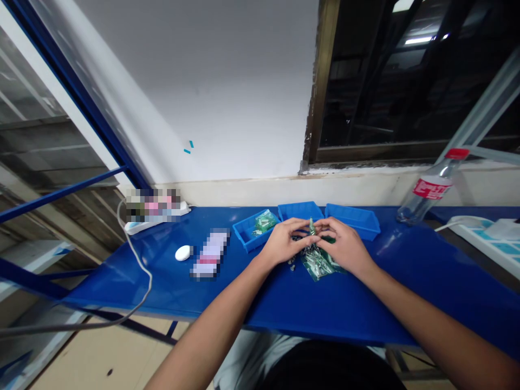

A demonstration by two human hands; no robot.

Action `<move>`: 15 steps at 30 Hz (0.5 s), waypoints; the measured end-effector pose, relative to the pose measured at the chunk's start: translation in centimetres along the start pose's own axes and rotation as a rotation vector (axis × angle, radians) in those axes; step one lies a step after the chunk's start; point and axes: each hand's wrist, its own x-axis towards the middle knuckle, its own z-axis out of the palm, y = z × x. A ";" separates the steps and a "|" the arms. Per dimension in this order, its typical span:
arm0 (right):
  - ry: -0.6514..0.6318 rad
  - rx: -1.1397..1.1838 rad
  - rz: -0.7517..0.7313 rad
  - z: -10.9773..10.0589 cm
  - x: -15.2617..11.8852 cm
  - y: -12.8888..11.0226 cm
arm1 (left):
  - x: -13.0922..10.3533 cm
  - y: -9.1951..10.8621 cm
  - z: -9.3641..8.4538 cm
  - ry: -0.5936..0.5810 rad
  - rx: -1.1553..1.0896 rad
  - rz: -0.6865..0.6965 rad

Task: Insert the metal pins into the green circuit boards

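Note:
My left hand [284,241] and my right hand [345,245] meet over the table, their fingertips closed around a small green-tinted plastic bag [312,225]. Its contents are too small to make out. Below my fingers lie more green-tinted plastic bags [319,266] holding slim metal pieces that look like screws. Loose metal hardware [291,265] is scattered beside my left hand, partly hidden by it. Just left of that hand, a blue bin [245,241] contains similar filled bags [265,221].
Behind my hands stand a second blue bin [299,210] and a third [357,221]. A bottle with a red cap [430,187] is at the back right. On the left of the blue table [162,287] are a white round object [182,253], a power strip [158,218] and a hanging cable [149,279].

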 end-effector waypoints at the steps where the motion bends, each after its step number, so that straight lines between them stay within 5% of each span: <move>1: -0.019 0.018 -0.008 0.1 -0.1 -0.1 | 0.0 -0.1 0.0 -0.007 0.011 0.015; 8: -0.024 0.083 0.041 0.3 -0.2 -0.6 | 0.4 -0.5 -0.6 0.088 0.177 0.027; 12: 0.125 -0.020 0.028 -0.1 0.1 -1.0 | 0.4 -0.8 -0.5 0.091 0.120 -0.005; 15: 0.063 -0.011 -0.003 -0.4 0.2 -1.0 | 0.3 -1.0 -0.2 0.072 0.002 -0.084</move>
